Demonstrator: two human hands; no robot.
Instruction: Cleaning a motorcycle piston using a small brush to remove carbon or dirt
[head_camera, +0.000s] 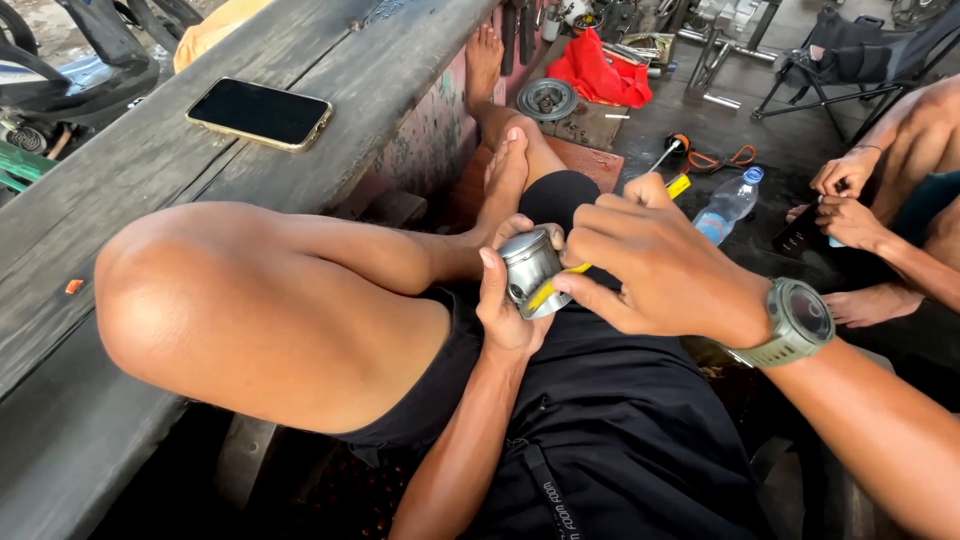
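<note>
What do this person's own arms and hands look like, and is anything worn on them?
Both arms are bare, with no sleeves and no gloves. The left hand carries no ring, band or watch that can be seen. At the wrist of the right hand sits a chunky olive-green wristwatch with a round dark face and a matching strap.

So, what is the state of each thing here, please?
metal piston: held in left hand.
yellow tool: held by right hand, tip against the piston.
phone: screen dark, flat on wooden bench.
water bottle: capped, lying on the floor.
</note>
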